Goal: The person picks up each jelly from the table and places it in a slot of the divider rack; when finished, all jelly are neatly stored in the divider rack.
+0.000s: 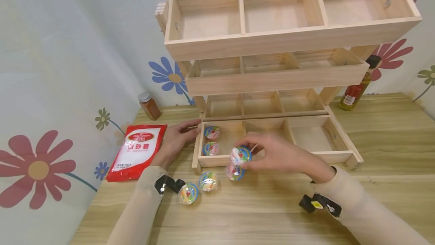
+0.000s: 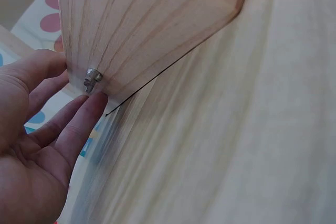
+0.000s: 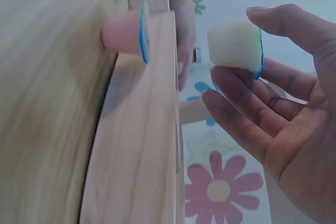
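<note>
My right hand (image 1: pixel 278 152) pinches a small jelly cup (image 1: pixel 241 155) between thumb and fingers, above the front board of the lowest wooden tray (image 1: pixel 272 124). In the right wrist view the cup (image 3: pixel 233 44) is whitish with a blue-edged lid. A pink jelly cup (image 1: pixel 235 172) stands on the table just below it. Two more jelly cups (image 1: pixel 212 148) lie in the tray's left compartment. With its fingers extended, my left hand (image 1: pixel 176 141) touches the tray's left side, beside a metal bolt (image 2: pixel 92 77).
Two jelly cups (image 1: pixel 208 181) sit on the table near my left wrist. A red and white sugar bag (image 1: pixel 139 150) lies at left, a spice jar (image 1: pixel 150 106) behind it. Upper wooden trays (image 1: pixel 292 35) overhang the lowest one. An oil bottle (image 1: pixel 357 88) stands at right.
</note>
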Demonstrator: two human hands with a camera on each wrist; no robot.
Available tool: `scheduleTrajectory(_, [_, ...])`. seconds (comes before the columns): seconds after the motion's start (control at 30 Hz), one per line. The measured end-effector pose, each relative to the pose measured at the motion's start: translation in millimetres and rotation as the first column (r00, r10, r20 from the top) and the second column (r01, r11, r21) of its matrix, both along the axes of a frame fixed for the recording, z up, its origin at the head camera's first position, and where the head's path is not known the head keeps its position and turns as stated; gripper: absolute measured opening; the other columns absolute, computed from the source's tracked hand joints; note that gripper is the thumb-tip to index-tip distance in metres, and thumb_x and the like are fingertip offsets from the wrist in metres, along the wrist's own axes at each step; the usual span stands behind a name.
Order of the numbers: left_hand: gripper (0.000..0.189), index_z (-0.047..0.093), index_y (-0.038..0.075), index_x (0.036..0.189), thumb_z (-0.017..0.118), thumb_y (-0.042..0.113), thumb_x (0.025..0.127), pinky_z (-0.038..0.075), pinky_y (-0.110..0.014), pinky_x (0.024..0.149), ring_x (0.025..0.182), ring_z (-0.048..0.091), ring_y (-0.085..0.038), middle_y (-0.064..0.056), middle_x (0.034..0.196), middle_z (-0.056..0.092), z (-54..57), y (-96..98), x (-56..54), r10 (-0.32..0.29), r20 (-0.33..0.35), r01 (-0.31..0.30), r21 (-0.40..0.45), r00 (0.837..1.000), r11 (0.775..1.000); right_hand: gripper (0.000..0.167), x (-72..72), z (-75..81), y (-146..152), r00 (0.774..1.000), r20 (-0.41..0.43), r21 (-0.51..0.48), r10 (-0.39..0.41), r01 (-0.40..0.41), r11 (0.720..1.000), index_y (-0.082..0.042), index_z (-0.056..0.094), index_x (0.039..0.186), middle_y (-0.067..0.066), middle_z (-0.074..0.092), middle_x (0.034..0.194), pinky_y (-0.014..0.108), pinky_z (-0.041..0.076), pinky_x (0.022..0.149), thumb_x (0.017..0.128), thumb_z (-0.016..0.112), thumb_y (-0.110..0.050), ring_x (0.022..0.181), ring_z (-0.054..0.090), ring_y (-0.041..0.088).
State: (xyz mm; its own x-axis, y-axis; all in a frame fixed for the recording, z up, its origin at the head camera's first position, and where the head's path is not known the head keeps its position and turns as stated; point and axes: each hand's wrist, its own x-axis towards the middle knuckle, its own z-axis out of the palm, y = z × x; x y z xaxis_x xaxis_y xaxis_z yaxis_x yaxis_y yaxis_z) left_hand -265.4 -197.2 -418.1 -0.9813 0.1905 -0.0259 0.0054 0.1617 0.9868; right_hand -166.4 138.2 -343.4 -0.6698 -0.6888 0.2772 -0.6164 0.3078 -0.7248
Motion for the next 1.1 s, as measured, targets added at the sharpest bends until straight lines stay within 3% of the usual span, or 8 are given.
scheduleTrajectory(0.27, [0.043, 0.068, 0.007, 0.142, 0.076, 0.016, 0.1, 0.059, -0.034, 0.098, 0.126, 0.066, -0.026, -0.016, 0.14, 0.067, 0.9, 2.1, -1.0, -0.009, -0.008, 0.009, -0.001, 1.0, 1.0, 0.04, -14.9, 2.0, 9, 0.994, -0.047, -0.006, -0.102, 0.101, 0.995, 0.001, 0.071, 0.125, 0.0, 0.073, 0.106, 0.036, 0.063, 0.086, 0.089, 0.085, -0.006, 0.096, 0.07, 0.018])
scheduleTrajectory(0.6, [0.043, 0.067, 0.006, 0.143, 0.075, 0.015, 0.101, 0.058, -0.035, 0.099, 0.127, 0.065, -0.026, -0.017, 0.142, 0.066, 2.3, 2.2, -1.1, -0.012, -0.014, 0.012, -0.004, 1.0, 1.0, 0.049, -30.1, 2.2, 14, 0.974, 0.075, 0.042, -0.216, 0.213, 0.976, 0.005, 0.065, 0.133, 0.008, 0.07, 0.112, 0.047, 0.059, 0.098, 0.09, 0.085, -0.009, 0.106, 0.067, 0.026])
scheduleTrajectory(0.77, [0.043, 0.067, 0.006, 0.143, 0.075, 0.014, 0.101, 0.059, -0.033, 0.098, 0.126, 0.065, -0.026, -0.016, 0.141, 0.066, 2.3, 1.4, 0.1, -0.005, -0.012, 0.005, 0.004, 1.0, 1.0, 0.046, -41.0, -0.6, 13, 0.967, 0.056, 0.06, -0.248, 0.244, 0.968, 0.005, 0.067, 0.13, 0.011, 0.071, 0.111, 0.047, 0.06, 0.094, 0.091, 0.085, -0.012, 0.104, 0.069, 0.029])
scheduleTrajectory(1.1, [0.043, 0.068, 0.006, 0.142, 0.076, 0.015, 0.101, 0.059, -0.033, 0.098, 0.126, 0.066, -0.026, -0.016, 0.141, 0.066, 1.8, 1.0, 1.1, 0.0, -0.012, 0.0, -0.002, 1.0, 1.0, 0.048, -52.1, -6.5, 13, 0.954, 0.114, 0.091, -0.278, 0.268, 0.959, 0.0, 0.066, 0.135, 0.011, 0.071, 0.116, 0.047, 0.06, 0.095, 0.093, 0.083, -0.016, 0.108, 0.07, 0.031])
